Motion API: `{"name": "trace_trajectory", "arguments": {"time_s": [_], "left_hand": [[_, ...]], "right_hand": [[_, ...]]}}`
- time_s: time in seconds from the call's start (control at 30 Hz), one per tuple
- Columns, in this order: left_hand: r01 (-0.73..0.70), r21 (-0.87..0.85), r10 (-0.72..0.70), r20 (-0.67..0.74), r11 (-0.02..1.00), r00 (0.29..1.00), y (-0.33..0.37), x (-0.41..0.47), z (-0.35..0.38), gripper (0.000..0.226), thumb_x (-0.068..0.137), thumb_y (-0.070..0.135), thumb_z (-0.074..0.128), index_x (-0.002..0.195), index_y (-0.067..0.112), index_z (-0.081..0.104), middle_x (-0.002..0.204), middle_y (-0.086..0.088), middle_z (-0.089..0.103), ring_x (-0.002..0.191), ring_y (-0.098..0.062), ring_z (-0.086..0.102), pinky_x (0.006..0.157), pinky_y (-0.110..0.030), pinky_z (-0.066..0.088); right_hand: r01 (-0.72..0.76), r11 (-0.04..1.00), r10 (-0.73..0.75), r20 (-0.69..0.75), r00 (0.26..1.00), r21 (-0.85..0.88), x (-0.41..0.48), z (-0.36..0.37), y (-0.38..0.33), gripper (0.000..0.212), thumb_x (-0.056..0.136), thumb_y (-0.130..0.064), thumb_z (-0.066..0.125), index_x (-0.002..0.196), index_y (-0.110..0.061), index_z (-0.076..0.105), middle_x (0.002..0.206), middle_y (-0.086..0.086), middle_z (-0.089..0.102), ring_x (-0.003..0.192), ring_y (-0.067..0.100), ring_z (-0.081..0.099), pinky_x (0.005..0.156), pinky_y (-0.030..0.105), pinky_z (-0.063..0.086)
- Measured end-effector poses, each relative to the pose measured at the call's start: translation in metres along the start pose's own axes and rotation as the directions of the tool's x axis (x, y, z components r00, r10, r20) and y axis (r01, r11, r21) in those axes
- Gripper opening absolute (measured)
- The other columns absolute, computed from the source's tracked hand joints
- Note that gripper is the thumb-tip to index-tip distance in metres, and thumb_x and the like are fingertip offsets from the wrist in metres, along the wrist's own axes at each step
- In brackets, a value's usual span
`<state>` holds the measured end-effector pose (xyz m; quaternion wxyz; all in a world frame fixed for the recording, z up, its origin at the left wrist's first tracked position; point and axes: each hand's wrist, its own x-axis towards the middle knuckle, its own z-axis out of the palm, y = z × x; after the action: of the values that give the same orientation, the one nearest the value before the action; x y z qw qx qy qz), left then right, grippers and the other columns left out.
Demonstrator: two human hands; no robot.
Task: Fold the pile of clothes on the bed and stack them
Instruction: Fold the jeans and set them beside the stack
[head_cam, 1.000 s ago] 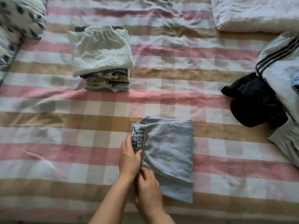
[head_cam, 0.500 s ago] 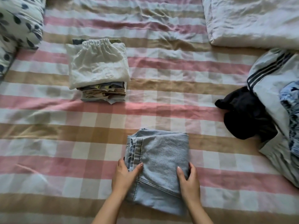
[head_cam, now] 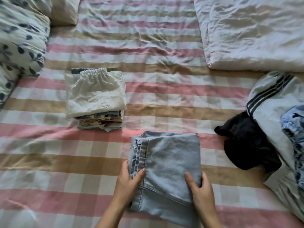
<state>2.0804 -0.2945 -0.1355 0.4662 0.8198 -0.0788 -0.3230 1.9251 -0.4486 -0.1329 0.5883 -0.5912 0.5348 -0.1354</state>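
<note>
The folded jeans [head_cam: 169, 160] lie on the checked bed sheet [head_cam: 49, 162], near its front edge. The left hand [head_cam: 130, 181] grips their left side, thumb on top. The right hand [head_cam: 202, 193] grips their right side in the same way. Behind the jeans and to their left stands the stack of folded clothes [head_cam: 95, 96], white shorts on top. To their right lie a black garment [head_cam: 246, 145] and a grey striped jacket [head_cam: 271, 104], both unfolded.

Matt pale denim jeans [head_cam: 171, 163], crinkled white cotton shorts [head_cam: 94, 94]; soft checked bedsheet [head_cam: 49, 162]
</note>
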Motion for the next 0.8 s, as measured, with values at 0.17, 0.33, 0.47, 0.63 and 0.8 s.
{"name": "trace_trajectory", "arguments": {"time_s": [0.17, 0.33, 0.47, 0.63, 0.8], "left_hand": [[-0.087, 0.023, 0.087, -0.021, 0.996, 0.996, 0.061, 0.096, 0.02, 0.026, 0.084, 0.024, 0.065, 0.103, 0.024, 0.048, 0.09, 0.015, 0.056, 0.08, 0.01, 0.055, 0.059, -0.005, 0.04], [-0.09, -0.015, 0.089, -0.054, 0.996, 0.995, 0.098, 0.195, 0.038, 0.028, 0.084, 0.022, 0.065, 0.104, 0.016, 0.046, 0.095, 0.001, 0.06, 0.087, -0.015, 0.057, 0.077, -0.03, 0.046], [-0.086, 0.002, 0.085, -0.07, 0.996, 0.994, 0.103, 0.249, 0.044, 0.035, 0.086, 0.021, 0.063, 0.114, 0.005, 0.047, 0.103, -0.007, 0.06, 0.095, -0.022, 0.057, 0.084, -0.033, 0.046], [-0.062, 0.026, 0.064, -0.097, 0.998, 0.993, 0.088, 0.272, 0.056, 0.034, 0.088, 0.027, 0.061, 0.114, 0.01, 0.047, 0.105, -0.007, 0.06, 0.095, -0.021, 0.056, 0.082, -0.031, 0.043], [-0.002, 0.149, 0.01, -0.053, 0.989, 0.999, 0.083, 0.275, 0.058, 0.039, 0.092, 0.032, 0.053, 0.117, 0.005, 0.04, 0.114, -0.015, 0.058, 0.101, -0.028, 0.054, 0.081, -0.031, 0.039]], "right_hand": [[0.1, 0.995, -0.1, 0.004, 0.995, -0.017, 0.101, 0.011, -0.058, 0.021, 0.085, -0.022, 0.065, 0.102, -0.012, 0.058, 0.098, 0.003, 0.066, 0.09, 0.018, 0.063, 0.077, 0.032, 0.049], [0.196, 0.977, -0.197, -0.01, 0.98, -0.087, 0.202, 0.034, -0.095, 0.021, 0.086, -0.027, 0.064, 0.099, -0.013, 0.056, 0.096, 0.005, 0.064, 0.086, 0.02, 0.061, 0.078, 0.033, 0.048], [0.215, 0.968, -0.216, 0.006, 0.976, -0.127, 0.255, 0.057, -0.102, 0.026, 0.087, -0.028, 0.063, 0.103, -0.009, 0.057, 0.098, 0.007, 0.064, 0.088, 0.02, 0.058, 0.077, 0.03, 0.044], [0.175, 0.97, -0.179, -0.012, 0.984, -0.169, 0.282, 0.066, -0.088, 0.029, 0.088, -0.03, 0.06, 0.105, -0.008, 0.056, 0.106, 0.011, 0.065, 0.098, 0.025, 0.06, 0.075, 0.025, 0.039], [0.123, 0.958, -0.132, -0.019, 0.991, -0.257, 0.283, 0.07, -0.084, 0.039, 0.09, -0.038, 0.055, 0.113, -0.006, 0.051, 0.115, 0.015, 0.062, 0.106, 0.031, 0.057, 0.084, 0.032, 0.042]]}}
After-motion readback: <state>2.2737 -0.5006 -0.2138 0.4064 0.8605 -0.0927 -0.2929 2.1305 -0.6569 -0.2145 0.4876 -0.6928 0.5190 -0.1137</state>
